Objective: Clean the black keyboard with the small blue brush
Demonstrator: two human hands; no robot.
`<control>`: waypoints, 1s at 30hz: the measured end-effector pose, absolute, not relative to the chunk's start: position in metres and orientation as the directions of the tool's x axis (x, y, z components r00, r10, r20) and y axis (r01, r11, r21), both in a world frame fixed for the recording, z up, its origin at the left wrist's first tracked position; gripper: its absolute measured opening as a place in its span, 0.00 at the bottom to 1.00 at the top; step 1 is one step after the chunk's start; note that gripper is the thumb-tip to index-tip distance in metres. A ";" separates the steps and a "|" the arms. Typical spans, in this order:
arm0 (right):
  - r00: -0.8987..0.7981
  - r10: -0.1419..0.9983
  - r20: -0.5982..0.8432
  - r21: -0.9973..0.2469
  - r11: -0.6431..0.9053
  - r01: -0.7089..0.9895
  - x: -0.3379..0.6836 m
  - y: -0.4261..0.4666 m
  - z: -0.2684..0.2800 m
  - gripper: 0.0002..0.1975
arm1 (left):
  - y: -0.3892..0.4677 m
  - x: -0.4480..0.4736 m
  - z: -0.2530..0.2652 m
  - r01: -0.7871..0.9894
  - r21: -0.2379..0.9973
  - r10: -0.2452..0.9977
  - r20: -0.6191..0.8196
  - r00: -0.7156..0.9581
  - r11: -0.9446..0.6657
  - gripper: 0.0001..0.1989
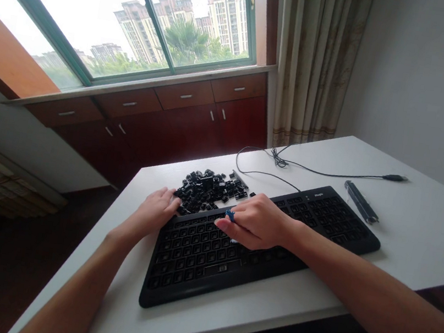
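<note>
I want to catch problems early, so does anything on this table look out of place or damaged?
Yes, the black keyboard looks stripped: its visible key positions are bare. A jumble of loose black keycaps lies beyond its left part, by the left hand. I see no clear breakage.

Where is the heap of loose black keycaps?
In the head view, the heap lies beyond the black rectangular keyboard, towards its left end, beside the left hand.

Black keyboard (262, 260) lying flat, sockets (188, 252) exposed, black keycaps (204, 186) heaped behind, blue piece (230, 215) above it
</note>
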State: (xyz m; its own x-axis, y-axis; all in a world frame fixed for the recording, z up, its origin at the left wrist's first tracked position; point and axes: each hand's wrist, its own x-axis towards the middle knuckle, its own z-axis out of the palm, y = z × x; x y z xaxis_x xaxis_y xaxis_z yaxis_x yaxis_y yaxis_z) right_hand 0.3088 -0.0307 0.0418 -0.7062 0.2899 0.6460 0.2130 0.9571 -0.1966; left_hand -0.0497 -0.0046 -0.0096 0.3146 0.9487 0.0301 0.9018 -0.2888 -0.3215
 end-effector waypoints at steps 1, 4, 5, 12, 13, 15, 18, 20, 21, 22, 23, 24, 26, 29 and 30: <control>-0.706 0.291 0.646 -0.198 0.957 0.213 0.309 -0.031 0.042 0.25 | -0.004 -0.050 -0.010 0.900 -0.324 0.948 0.029 0.318 -0.292 0.20; -0.706 0.294 0.644 -0.201 0.956 0.214 0.309 -0.031 0.042 0.25 | -0.004 -0.049 -0.010 0.906 -0.316 0.952 0.026 0.306 -0.282 0.21; -0.709 0.294 0.640 -0.202 0.956 0.214 0.309 -0.030 0.042 0.25 | -0.004 -0.049 -0.010 0.916 -0.303 0.957 0.034 0.288 -0.265 0.21; -0.726 0.295 0.621 -0.198 0.955 0.219 0.309 -0.031 0.043 0.26 | -0.003 -0.050 -0.012 0.934 -0.268 0.965 0.050 0.259 -0.237 0.23; -0.727 0.295 0.620 -0.196 0.956 0.220 0.309 -0.031 0.043 0.27 | -0.003 -0.051 -0.012 0.934 -0.269 0.965 0.050 0.259 -0.237 0.23; -0.727 0.293 0.621 -0.194 0.956 0.220 0.309 -0.031 0.043 0.27 | -0.003 -0.051 -0.013 0.936 -0.265 0.966 0.054 0.252 -0.230 0.23; -0.722 0.292 0.627 -0.194 0.957 0.218 0.309 -0.031 0.042 0.27 | -0.003 -0.051 -0.013 0.938 -0.257 0.965 0.059 0.255 -0.232 0.24; -0.714 0.292 0.636 -0.194 0.956 0.219 0.309 -0.030 0.042 0.26 | -0.003 -0.050 -0.013 0.936 -0.261 0.964 0.063 0.259 -0.235 0.24; -0.709 0.294 0.641 -0.193 0.956 0.222 0.309 -0.030 0.041 0.26 | -0.003 -0.051 -0.013 0.932 -0.270 0.962 0.058 0.267 -0.242 0.23; -0.706 0.295 0.644 -0.191 0.955 0.226 0.309 -0.030 0.041 0.26 | -0.003 -0.051 -0.013 0.926 -0.283 0.960 0.051 0.276 -0.251 0.23; -0.704 0.297 0.645 -0.187 0.955 0.231 0.309 -0.030 0.041 0.26 | -0.003 -0.051 -0.013 0.919 -0.297 0.958 0.044 0.284 -0.259 0.22; -0.704 0.299 0.645 -0.183 0.954 0.237 0.309 -0.030 0.041 0.26 | -0.003 -0.052 -0.013 0.911 -0.312 0.955 0.036 0.295 -0.269 0.22; -0.700 0.300 0.648 -0.175 0.953 0.247 0.308 -0.031 0.041 0.26 | -0.003 -0.053 -0.013 0.898 -0.330 0.949 0.023 0.315 -0.290 0.22; -0.691 0.300 0.657 -0.165 0.952 0.257 0.307 -0.031 0.042 0.26 | -0.003 -0.054 -0.013 0.909 -0.314 0.954 0.030 0.299 -0.275 0.22; -0.690 0.299 0.659 -0.162 0.952 0.258 0.307 -0.032 0.042 0.26 | -0.002 -0.054 -0.013 0.916 -0.304 0.958 0.033 0.286 -0.264 0.22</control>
